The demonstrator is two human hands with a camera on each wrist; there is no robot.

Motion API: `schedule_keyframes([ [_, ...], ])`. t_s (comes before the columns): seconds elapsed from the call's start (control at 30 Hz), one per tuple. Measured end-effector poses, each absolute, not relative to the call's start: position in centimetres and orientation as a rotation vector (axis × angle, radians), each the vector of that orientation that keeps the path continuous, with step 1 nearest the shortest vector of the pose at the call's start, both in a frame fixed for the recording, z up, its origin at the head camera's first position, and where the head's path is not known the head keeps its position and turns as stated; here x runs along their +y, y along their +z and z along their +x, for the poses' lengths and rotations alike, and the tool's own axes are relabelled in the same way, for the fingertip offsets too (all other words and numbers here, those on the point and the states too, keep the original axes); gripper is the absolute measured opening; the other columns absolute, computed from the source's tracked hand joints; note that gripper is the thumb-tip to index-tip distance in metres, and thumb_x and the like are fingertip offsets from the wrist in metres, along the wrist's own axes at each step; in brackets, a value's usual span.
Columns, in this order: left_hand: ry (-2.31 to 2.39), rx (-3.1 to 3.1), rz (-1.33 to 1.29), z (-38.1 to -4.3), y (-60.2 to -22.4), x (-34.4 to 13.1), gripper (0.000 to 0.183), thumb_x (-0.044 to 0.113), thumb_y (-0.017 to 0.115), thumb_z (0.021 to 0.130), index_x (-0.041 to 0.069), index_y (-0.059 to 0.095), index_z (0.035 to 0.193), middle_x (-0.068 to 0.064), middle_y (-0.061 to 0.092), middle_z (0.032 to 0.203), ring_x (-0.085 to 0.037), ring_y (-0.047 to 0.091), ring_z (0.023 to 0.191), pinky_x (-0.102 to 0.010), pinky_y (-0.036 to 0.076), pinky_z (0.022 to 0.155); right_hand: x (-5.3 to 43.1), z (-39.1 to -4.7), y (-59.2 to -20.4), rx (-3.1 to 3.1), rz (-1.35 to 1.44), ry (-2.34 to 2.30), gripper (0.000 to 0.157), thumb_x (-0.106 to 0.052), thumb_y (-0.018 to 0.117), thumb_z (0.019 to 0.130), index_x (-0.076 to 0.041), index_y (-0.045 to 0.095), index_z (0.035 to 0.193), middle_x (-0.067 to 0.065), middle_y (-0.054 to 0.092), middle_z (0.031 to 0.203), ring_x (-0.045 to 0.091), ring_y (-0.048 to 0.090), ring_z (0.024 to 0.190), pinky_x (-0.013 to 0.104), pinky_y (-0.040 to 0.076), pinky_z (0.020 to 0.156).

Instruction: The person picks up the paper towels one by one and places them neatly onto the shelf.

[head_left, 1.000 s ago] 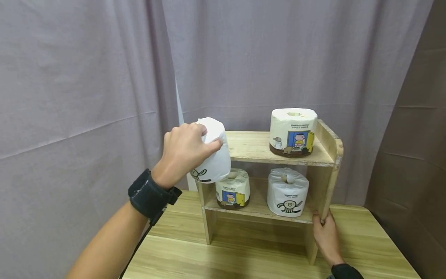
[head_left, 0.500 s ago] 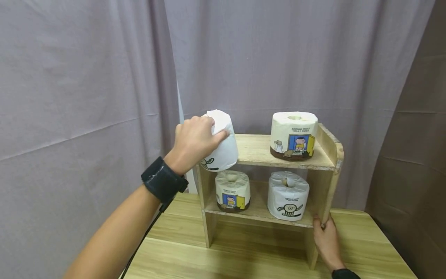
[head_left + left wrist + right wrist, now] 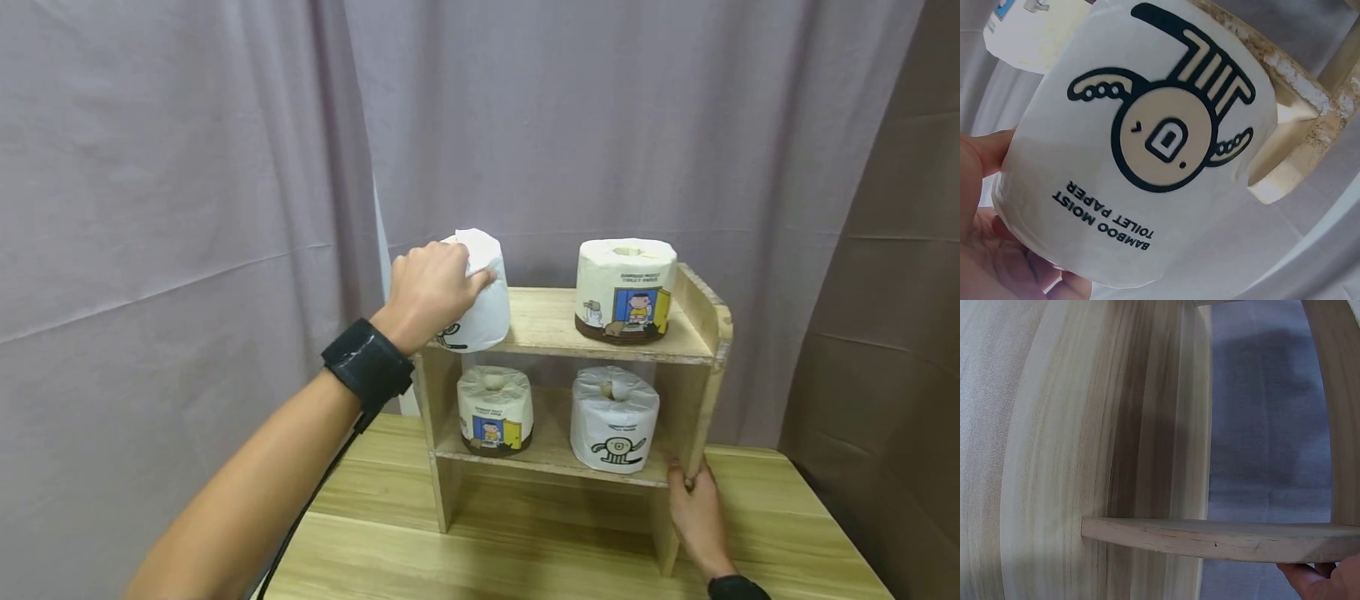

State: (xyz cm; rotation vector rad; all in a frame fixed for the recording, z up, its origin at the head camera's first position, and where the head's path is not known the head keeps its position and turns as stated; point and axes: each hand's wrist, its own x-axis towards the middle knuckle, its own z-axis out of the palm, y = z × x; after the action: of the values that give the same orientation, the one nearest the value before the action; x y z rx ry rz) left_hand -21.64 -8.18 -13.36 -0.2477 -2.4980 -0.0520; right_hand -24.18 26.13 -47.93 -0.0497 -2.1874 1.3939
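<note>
My left hand (image 3: 433,287) grips a white toilet paper roll (image 3: 486,310) from above, at the left end of the top shelf; in the left wrist view its printed dog figure faces the camera. Whether the roll touches the board I cannot tell. My right hand (image 3: 699,517) holds the right side panel of the small wooden shelf (image 3: 570,462) low down, thumb at the front edge. A cream toilet paper roll (image 3: 626,287) stands upright at the top right. On the lower board stand another cream roll (image 3: 495,412) at left and a white roll (image 3: 615,421) at right.
The shelf stands on a wood-grain table (image 3: 367,542). A grey curtain (image 3: 600,125) hangs close behind it, and a brown cloth (image 3: 885,333) hangs at the right. A black cable (image 3: 318,492) runs from the left wrist strap (image 3: 367,362).
My left hand has moved up and to the right with the white roll, from in front of the shelf to its top left end. The right hand keeps its hold on the panel.
</note>
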Motion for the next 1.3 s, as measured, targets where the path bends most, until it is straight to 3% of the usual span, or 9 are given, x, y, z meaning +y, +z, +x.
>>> schedule_keyframes([
  [0.87,-0.022,-2.523,-0.392,-27.6,-13.6,-7.5,0.043,0.055,0.051,0.095,0.013,0.061,0.088,-0.001,0.06,0.077,-0.021,0.058,0.079,-0.042,0.04,0.08,26.3,-24.3,-48.4,-2.167,-0.086,1.378,0.04,-0.026,0.04,0.103,0.002,0.05,0.13,0.03,0.055,0.127,0.039,0.049,0.118,0.05,0.036,0.096],
  [1.1,0.056,-2.563,-0.423,-27.8,-13.6,-7.5,0.049,0.058,0.047,0.095,0.013,0.06,0.082,-0.003,0.063,0.087,-0.026,0.059,0.088,-0.043,0.04,0.082,25.8,-24.2,-48.4,-2.177,-0.071,1.394,0.041,-0.028,0.039,0.103,0.001,0.048,0.131,0.029,0.054,0.129,0.04,0.048,0.119,0.053,0.036,0.097],
  [1.3,0.078,-2.596,-0.355,-27.5,-13.6,-7.3,0.057,0.064,0.045,0.092,0.011,0.065,0.095,-0.007,0.065,0.096,-0.029,0.058,0.093,-0.044,0.041,0.083,25.5,-24.1,-48.5,-2.186,-0.089,1.345,0.038,-0.028,0.041,0.103,-0.001,0.051,0.129,0.023,0.058,0.123,0.03,0.052,0.112,0.038,0.04,0.09],
])
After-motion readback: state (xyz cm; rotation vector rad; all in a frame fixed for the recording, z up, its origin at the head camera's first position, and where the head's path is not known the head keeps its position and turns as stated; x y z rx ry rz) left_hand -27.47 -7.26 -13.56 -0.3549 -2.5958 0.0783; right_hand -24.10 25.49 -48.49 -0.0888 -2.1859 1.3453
